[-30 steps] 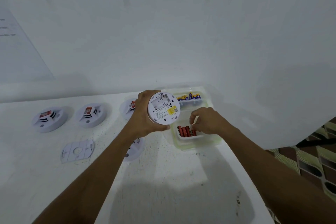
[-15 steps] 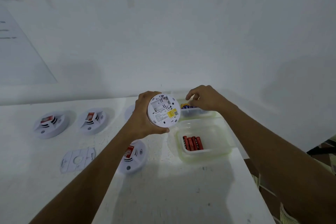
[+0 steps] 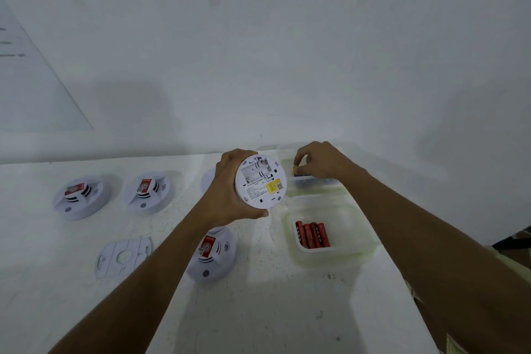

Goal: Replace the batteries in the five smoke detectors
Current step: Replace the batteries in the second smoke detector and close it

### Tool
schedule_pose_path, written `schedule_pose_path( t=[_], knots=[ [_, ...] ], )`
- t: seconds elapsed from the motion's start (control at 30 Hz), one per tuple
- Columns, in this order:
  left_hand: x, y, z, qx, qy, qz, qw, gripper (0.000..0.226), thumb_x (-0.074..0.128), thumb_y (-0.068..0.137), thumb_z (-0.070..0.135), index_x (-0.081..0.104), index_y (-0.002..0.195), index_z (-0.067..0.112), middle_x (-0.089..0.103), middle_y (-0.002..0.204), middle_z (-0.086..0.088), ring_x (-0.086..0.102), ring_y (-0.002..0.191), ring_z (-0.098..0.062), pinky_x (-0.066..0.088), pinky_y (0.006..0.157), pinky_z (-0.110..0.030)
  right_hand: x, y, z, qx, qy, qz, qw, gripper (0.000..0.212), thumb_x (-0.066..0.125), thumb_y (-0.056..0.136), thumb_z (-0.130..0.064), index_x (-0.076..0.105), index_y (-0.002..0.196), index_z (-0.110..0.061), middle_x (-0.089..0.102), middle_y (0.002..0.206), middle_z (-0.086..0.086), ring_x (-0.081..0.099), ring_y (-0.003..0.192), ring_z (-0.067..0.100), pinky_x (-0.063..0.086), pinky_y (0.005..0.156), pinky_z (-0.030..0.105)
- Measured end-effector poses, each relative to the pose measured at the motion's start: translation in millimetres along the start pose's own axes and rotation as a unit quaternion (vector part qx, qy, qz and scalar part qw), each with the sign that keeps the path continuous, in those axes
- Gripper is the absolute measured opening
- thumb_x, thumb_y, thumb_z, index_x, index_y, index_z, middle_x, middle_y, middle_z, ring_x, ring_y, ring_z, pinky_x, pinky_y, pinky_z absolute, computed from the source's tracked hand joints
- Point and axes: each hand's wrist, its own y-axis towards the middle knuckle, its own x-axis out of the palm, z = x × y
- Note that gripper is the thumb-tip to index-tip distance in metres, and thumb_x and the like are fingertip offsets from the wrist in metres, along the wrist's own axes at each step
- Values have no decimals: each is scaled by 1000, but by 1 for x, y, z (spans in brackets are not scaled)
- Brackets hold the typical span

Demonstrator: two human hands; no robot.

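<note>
Left hand: the left hand [image 3: 230, 190] is gripping the held smoke detector [image 3: 261, 181] around its rim, fingers curled behind it and thumb under its lower edge, above the table [image 3: 258, 310].
Held smoke detector: it is facing the camera with its back; the open battery bay near the top is showing no cells, and a yellow sticker is sitting below the bay.
Right hand: the right hand [image 3: 321, 162] is reaching into the far container [image 3: 311, 182], thumb and fingertips pinching a yellow-ended battery [image 3: 296, 169].
Far container: a clear tub is standing by the wall, just right of the held detector; dark cells are lying under the fingers, mostly hidden, so their number cannot be told.
Near container: the near container [image 3: 359, 227], a clear tub, is touching the far one on its front side.
Near contents: four red batteries [image 3: 312, 235] are lying side by side against the left wall.
Other detectors: two are sitting face up at far left [image 3: 82, 195] [image 3: 149, 191], one is lying under the left forearm [image 3: 212, 256], and one is peeking out behind the left hand [image 3: 208, 181].
Mounting plate: the mounting plate [image 3: 123, 257] is lying flat on the table, left of the forearm.
</note>
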Motion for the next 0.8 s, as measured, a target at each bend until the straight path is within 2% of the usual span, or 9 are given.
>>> schedule_pose_path(
  t=[0.13,0.27,0.43,0.5,0.6,0.73,0.8],
  knots=[
    [2,1,1,3,-1,6,1000,99,85,43,54,37,128,37,42,127,13,41,121,-13,41,104,-37,4,-3,3,-10,35,46,998,14,82,75,-23,69,80,-19,67,78,-5,58,70,8,43,62,22],
    [4,0,2,6,-7,8,1000,101,87,42,52,39,129,34,42,127,14,41,121,-12,41,103,-37,6,-15,1,-16,103,94,990,13,83,74,-18,69,75,-17,70,72,-4,60,62,4,47,61,21],
    [6,1,4,4,-3,8,1000,101,85,45,55,40,131,28,45,128,8,42,120,-12,41,103,-40,-10,-51,-21,-49,278,220,934,6,78,81,-15,73,83,-15,71,79,-4,59,69,4,43,60,6],
    [6,2,6,7,-6,8,1000,102,85,45,55,40,132,28,45,128,8,42,121,-12,42,103,-42,-14,-68,-32,-60,324,254,910,5,77,81,-16,73,83,-17,70,78,-10,59,73,4,41,65,9],
    [8,1,13,15,-19,11,1000,102,85,44,54,40,132,29,45,128,7,42,122,-15,40,104,-44,-9,-86,-47,-66,395,267,877,6,78,81,-17,73,81,-19,69,77,-12,58,76,7,43,68,22],
    [11,-1,24,43,-29,22,998,95,85,45,54,38,128,42,42,126,20,44,121,-17,42,103,-44,15,-96,-58,-55,379,271,883,5,77,83,-21,72,82,-21,68,77,-21,55,74,2,44,68,26],
    [11,-2,27,50,-29,24,998,94,84,46,54,38,127,42,42,126,21,45,120,-18,42,103,-44,25,-98,-61,-44,388,283,876,6,76,84,-21,71,82,-24,68,80,-21,60,82,7,49,73,30]
  ],
)
